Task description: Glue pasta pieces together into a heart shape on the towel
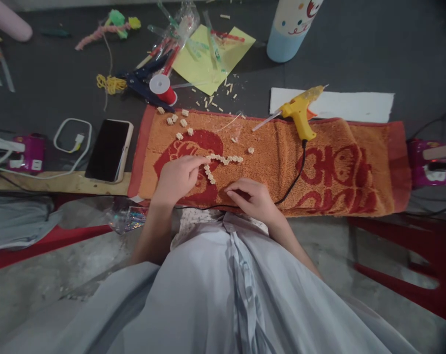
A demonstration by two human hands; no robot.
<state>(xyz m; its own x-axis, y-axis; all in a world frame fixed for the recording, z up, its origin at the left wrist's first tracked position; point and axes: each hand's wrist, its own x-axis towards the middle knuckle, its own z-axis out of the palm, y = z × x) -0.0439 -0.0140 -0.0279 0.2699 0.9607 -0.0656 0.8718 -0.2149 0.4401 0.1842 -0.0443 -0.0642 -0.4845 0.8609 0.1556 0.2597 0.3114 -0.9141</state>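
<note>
A strand of small cream-coloured pieces (228,160) lies bent on an orange and red towel (259,172), one arm running right and a shorter one pointing down. At its bend, the fingertips of my left hand (178,178) are closed on the strand. My right hand (254,197) rests at the towel's near edge, thumb and forefinger brought together; whatever may be between them is too small to make out. One loose cream piece (251,151) sits right of the strand, and several more (174,118) are scattered at the towel's upper left.
A yellow glue gun (299,112) lies at the towel's far edge, its black cord running toward me. Behind are a white strip (359,104), a bottle (291,32), yellow paper (193,64), a red thread spool (163,89) and dark-blue pliers-like tool (141,81). A phone (109,150) lies left.
</note>
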